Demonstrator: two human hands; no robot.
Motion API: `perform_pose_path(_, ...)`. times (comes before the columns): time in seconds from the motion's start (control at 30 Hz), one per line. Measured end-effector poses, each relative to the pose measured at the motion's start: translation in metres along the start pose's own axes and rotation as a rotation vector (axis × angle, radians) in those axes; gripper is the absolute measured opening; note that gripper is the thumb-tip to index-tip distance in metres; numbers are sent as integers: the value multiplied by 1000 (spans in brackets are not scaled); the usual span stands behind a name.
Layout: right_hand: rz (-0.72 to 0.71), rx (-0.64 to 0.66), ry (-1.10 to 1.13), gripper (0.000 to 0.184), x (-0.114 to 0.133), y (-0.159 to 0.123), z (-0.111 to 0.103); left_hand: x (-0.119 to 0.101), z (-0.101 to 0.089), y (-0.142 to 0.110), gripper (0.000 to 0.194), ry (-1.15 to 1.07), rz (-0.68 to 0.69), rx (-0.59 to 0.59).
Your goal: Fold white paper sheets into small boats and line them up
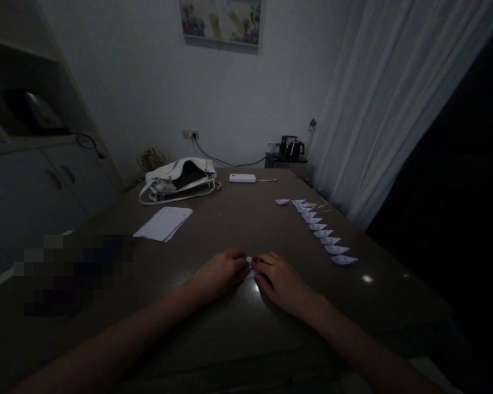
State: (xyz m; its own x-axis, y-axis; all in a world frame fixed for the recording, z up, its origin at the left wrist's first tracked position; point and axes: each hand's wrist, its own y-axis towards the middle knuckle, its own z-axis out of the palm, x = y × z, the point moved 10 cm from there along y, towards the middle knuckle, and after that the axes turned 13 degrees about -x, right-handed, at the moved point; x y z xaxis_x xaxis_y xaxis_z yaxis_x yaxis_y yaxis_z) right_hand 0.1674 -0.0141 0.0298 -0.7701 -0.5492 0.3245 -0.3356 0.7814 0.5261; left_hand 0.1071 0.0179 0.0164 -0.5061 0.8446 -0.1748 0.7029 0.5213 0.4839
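Folded paper [250, 273] is resting small and white on the brown tabletop [234, 219], nearer the person than the white handbag [160, 176] and off to its right. From where I'm standing, both bare hands are meeting over it. The left hand [224, 269] is pinching its left side, with curled fingers hiding part of it; the right hand [281, 280] is pinching the opposite side between thumb and forefinger. Both forearms are reaching in from the near edge.

White sheets [163, 223] are lying in a loose stack just on the person's side of the handbag. Well to the right of the handbag, little paper boats [324, 233] are forming a slanting row, one at the far end sitting slightly aside. A white power bank [242, 178] with a short cable is lying near the handbag's right. Behind the handbag, a black cord is hanging from the wall outlet [190, 134].
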Motion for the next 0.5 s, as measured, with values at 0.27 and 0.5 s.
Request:
perform_pose_path(0.27, -13, -5, -7, 24, -1, 1, 3, -19, -2, 4, 22, 58, 173, 16)
perform_pose_path(0.5, -11, 3, -12, 21, 1, 2, 1, -20, -4, 4, 23, 56, 212, -4)
